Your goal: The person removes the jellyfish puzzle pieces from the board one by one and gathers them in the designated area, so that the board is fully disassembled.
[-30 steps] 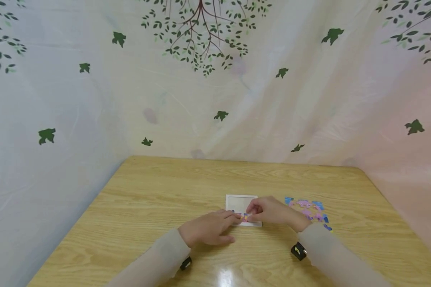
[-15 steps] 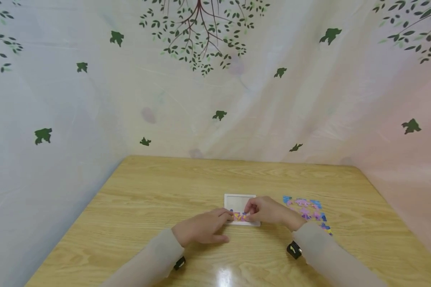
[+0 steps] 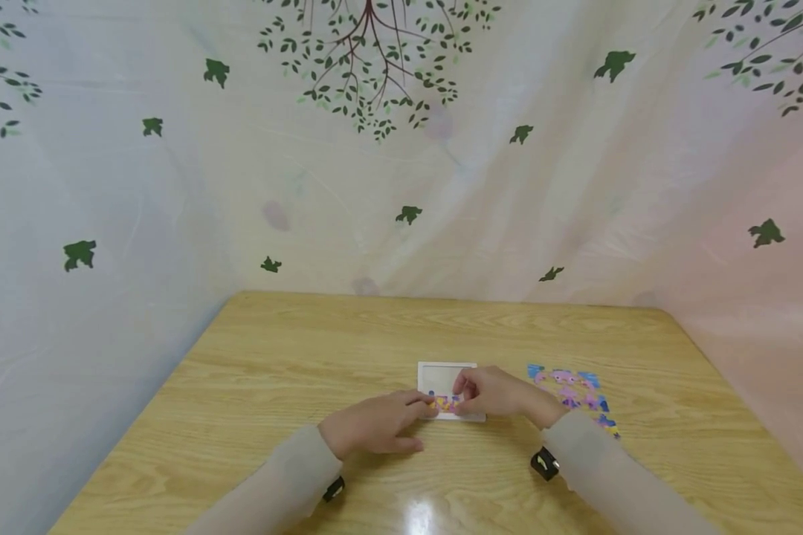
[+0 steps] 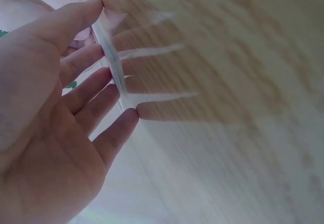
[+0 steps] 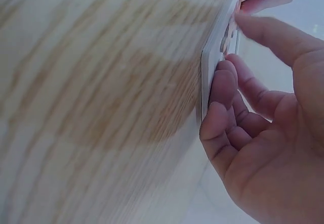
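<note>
A small white puzzle frame lies on the table, its near part filled with a row of pink and yellow puzzle pieces. My left hand rests palm down at the frame's left side, fingers extended, fingertips on the pieces' left end. In the left wrist view those fingers reach along the frame's edge. My right hand bends over the frame's right side, thumb and index finger at a puzzle piece at the row's right end. The right wrist view shows the other fingers curled against the frame's edge.
To the right lies a spread of blue, pink and purple puzzle pieces, partly behind the right forearm. The wooden table ends at a pale curtain with printed leaves. Black wrist cameras sit under both sleeves.
My left fingertips have drawn back leftward off the row, so more of the pieces show. The right hand stays at the row's right end. The view has shifted slightly.
</note>
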`<state>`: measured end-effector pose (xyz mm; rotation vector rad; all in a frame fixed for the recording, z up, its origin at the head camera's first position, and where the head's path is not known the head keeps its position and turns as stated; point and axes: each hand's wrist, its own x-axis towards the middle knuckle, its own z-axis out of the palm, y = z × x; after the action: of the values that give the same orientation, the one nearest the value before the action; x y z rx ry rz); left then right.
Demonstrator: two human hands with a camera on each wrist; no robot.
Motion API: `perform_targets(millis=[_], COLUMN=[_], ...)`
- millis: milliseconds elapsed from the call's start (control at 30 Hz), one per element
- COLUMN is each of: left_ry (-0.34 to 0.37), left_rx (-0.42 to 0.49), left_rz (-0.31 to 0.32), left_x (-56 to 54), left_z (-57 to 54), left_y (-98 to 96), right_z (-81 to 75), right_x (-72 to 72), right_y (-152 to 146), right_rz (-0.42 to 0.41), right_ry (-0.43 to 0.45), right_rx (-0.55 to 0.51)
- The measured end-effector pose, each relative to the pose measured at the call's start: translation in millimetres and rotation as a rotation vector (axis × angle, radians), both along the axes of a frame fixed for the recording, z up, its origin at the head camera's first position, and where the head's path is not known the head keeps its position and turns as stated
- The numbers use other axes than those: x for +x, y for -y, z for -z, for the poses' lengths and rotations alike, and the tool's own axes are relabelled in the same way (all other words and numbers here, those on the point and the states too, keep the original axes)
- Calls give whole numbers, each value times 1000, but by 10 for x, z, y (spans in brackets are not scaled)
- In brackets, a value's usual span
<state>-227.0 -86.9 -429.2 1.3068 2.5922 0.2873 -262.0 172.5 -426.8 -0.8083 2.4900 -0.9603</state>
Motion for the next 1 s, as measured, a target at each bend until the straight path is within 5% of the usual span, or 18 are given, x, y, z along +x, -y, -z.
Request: perform_targets(millis=[767, 1000], left_ry=[21, -28], left_rx=[6, 27], left_rz=[-5, 36], left_x=[-3, -14], left_z=[-27, 19], left_y=[13, 39], right_z=[-5, -3], right_x=[-12, -17], right_y=[36, 39], right_rz=[43, 48], right_ry=[12, 6], right_rx=[27, 21])
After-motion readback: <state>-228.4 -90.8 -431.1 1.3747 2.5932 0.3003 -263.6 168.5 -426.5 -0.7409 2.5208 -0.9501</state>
